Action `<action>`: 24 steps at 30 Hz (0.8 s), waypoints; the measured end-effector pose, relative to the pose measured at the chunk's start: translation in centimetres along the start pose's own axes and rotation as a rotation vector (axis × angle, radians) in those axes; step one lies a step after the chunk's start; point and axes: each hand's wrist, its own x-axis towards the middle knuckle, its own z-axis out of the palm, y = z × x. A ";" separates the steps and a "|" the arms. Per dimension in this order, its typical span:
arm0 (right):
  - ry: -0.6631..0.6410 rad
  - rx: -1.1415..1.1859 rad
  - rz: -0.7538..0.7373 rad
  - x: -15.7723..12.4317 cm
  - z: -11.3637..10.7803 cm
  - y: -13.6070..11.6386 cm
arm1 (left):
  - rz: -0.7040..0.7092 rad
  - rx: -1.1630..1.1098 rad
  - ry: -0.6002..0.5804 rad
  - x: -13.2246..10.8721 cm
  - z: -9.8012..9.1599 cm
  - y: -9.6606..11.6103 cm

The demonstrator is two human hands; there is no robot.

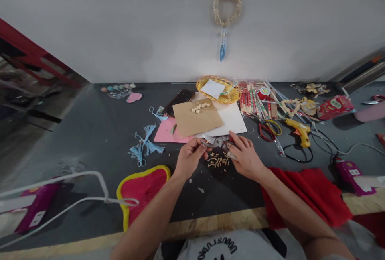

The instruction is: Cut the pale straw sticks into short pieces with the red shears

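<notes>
My left hand (190, 156) is closed in a pinch near the jaws of a pair of metal cutters (217, 141); what its fingertips hold is too small to make out. My right hand (246, 156) grips the handles of the cutters. Just below the jaws lies a small heap of short cut wooden pieces (218, 159) on the dark table (99, 131). Behind the hands a brown sheet (197, 120) carries a few pale beads (200, 107), over a white sheet (233, 118) and a pink sheet (165, 131).
A yellow woven basket (218, 90), bundled sticks (252, 98), red-handled scissors (266, 128) and a yellow glue gun (298, 131) lie at the back right. Blue tassels (146, 143) and a red heart cushion (141, 189) sit to the left, red cloth (306, 198) to the right. A beaded heart (227, 9) hangs on the wall.
</notes>
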 end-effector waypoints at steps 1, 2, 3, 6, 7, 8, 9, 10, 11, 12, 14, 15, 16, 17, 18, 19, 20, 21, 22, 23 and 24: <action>0.000 0.002 0.002 0.0 0.0 0.0 | -0.004 0.003 -0.003 0.0 0.0 0.0; 0.002 0.002 0.005 0.0 0.0 0.0 | -0.010 0.005 -0.006 0.0 0.1 0.0; 0.005 0.001 0.007 0.0 0.0 0.0 | -0.015 0.007 -0.007 0.0 0.1 -0.1; 0.009 -0.007 0.000 0.0 0.0 0.0 | -0.019 0.004 -0.004 0.0 0.2 -0.2; 0.009 -0.009 -0.004 0.0 0.0 0.0 | -0.019 0.000 -0.002 -0.1 0.2 -0.2; 0.008 -0.011 -0.006 0.0 0.0 0.0 | -0.021 -0.004 0.002 -0.1 0.3 -0.1; 0.007 -0.011 -0.007 0.0 0.0 -0.1 | -0.024 -0.006 0.004 -0.1 0.3 -0.1; 0.006 -0.009 -0.006 0.0 -0.1 -0.1 | -0.027 -0.007 0.004 -0.1 0.3 -0.1; 0.006 -0.005 -0.005 0.0 -0.1 -0.1 | -0.030 -0.007 0.004 -0.1 0.3 -0.1; 0.003 0.001 -0.004 0.0 -0.1 -0.2 | -0.029 -0.007 0.002 -0.1 0.3 -0.1; -0.005 0.013 0.000 0.1 -0.1 -0.2 | -0.025 -0.009 -0.005 -0.2 0.2 -0.1; -0.009 0.018 0.002 0.1 0.0 -0.2 | -0.024 -0.014 -0.008 -0.2 0.2 -0.1; -0.011 0.023 0.005 0.1 0.0 -0.2 | -0.023 -0.022 -0.009 -0.2 0.1 -0.1; -0.011 0.027 0.006 0.1 0.0 -0.2 | -0.023 -0.032 -0.011 -0.2 0.1 -0.2; -0.011 0.031 0.005 0.1 0.0 -0.2 | -0.024 -0.044 -0.013 -0.2 0.1 -0.2; -0.008 0.034 0.002 0.1 0.0 -0.2 | -0.025 -0.059 -0.015 -0.2 0.1 -0.2; -0.006 0.037 -0.001 0.1 0.0 -0.2 | -0.026 -0.074 -0.018 -0.1 0.2 -0.2; -0.004 0.039 -0.003 0.1 0.0 -0.2 | -0.028 -0.088 -0.019 -0.1 0.2 -0.2; -0.005 0.042 -0.004 0.1 0.0 -0.2 | -0.031 -0.098 -0.017 -0.1 0.2 -0.2; -0.004 0.044 -0.002 0.1 0.0 -0.3 | -0.033 -0.104 -0.015 -0.1 0.2 -0.1; -0.002 0.048 0.003 0.1 0.1 -0.3 | -0.034 -0.105 -0.010 -0.1 0.3 -0.1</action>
